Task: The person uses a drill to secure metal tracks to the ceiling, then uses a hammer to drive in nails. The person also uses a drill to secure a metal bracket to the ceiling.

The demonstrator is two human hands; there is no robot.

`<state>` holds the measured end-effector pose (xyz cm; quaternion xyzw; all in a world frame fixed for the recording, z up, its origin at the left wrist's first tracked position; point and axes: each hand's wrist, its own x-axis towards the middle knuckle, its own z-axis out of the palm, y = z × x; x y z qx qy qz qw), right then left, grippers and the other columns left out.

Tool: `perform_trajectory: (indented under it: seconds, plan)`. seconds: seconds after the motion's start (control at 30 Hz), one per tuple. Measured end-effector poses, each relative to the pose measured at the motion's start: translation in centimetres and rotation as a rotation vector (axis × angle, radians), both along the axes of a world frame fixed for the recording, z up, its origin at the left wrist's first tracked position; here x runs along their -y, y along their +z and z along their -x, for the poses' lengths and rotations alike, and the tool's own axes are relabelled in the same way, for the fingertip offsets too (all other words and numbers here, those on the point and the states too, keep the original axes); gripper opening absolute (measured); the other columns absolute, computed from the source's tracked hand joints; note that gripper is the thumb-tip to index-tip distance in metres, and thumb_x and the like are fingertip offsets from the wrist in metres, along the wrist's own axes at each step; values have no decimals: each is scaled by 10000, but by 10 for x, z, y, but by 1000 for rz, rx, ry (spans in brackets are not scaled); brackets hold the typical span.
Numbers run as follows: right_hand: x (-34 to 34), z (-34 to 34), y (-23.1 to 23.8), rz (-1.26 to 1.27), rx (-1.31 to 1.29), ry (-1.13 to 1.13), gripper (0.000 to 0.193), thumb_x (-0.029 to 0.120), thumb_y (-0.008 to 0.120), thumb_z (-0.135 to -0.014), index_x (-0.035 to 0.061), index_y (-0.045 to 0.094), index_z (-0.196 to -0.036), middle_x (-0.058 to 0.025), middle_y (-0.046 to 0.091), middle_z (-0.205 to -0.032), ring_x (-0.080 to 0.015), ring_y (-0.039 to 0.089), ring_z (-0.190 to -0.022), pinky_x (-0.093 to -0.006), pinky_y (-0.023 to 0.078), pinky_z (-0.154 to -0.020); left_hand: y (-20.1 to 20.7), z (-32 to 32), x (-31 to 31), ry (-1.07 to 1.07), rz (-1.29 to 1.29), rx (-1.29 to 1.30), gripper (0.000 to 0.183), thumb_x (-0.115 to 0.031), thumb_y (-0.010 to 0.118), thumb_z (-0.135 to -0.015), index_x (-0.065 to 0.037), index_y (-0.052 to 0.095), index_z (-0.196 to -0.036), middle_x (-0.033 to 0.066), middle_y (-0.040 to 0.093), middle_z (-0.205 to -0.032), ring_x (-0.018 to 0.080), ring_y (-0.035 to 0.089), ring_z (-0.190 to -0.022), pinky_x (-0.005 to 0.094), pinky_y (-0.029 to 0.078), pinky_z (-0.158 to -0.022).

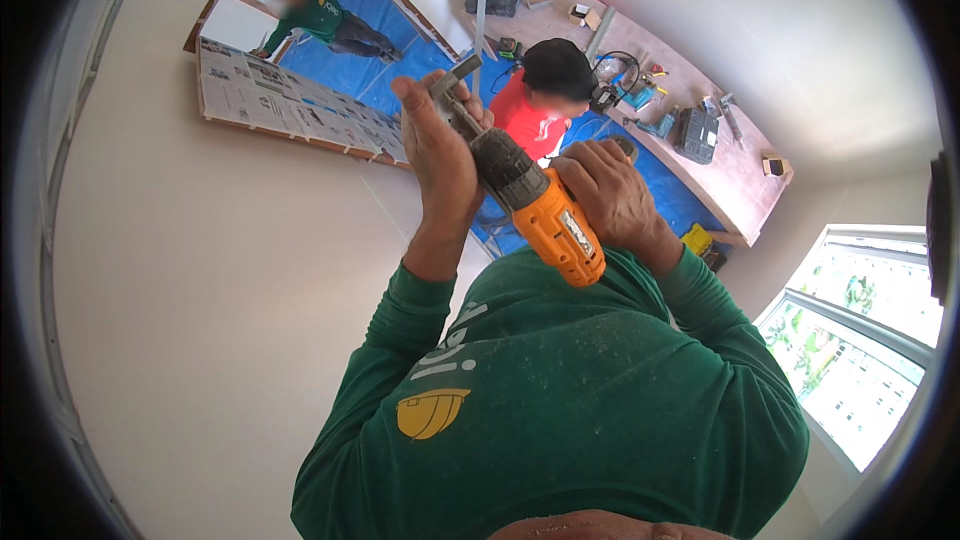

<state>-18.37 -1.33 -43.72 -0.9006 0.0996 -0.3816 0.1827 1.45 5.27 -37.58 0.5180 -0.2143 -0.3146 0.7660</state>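
My right hand [612, 192] is wrapped around the handle of an orange and black cordless drill [562, 230], held in front of my chest. The drill's black chuck [508, 168] points up and to the left. Past the chuck is a grey, bar-like metal piece [455, 80]; its exact kind is unclear. My left hand [440, 145] is at that front end, its fingers curled behind the grey piece and its thumb raised beside it. Part of the left fingers and most of the drill's handle are hidden.
Beyond my hands is a person in red with a black cap [558, 70], beside a long workbench [745, 180] with tools and a black case [697, 135]. Another person in green [325, 15] stands at a paper-covered frame [270, 90]. Blue sheeting [690, 180] covers the floor; a window [850, 320] is at right.
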Motion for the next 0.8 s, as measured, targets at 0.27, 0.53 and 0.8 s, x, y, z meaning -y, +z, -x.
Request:
perform_trajectory:
  seconds: [0.27, 0.53, 0.8]
  plan:
    - [2, 2, -4, 21, -50, -6, 267, 181, 745, -877, 68, 650, -1100, -50, 614, -941, -232, 659, -897, -397, 491, -798, 10, 6, 1, 15, -82, 88, 752, -754, 410, -1079, -26, 479, -1254, 57, 551, -948, 138, 577, -740, 312, 529, -671]
    - [-5, 7, -5, 149, -7, -87, 223, 189, 755, -893, 75, 639, -1046, -40, 586, -905, -225, 634, -853, -396, 476, -765, 20, 16, -8, 86, -282, 215, 671, -689, 383, -1124, -59, 513, -1315, 51, 569, -993, 145, 593, -791, 307, 539, -709]
    - [-5, 4, -7, 56, -67, -12, 289, 176, 755, -838, 50, 627, -1065, -101, 668, -995, -291, 688, -933, -440, 503, -866, 22, 13, -7, 102, -237, 232, 662, -704, 392, -1114, -68, 528, -1236, 43, 542, -959, 136, 576, -755, 298, 525, -662]
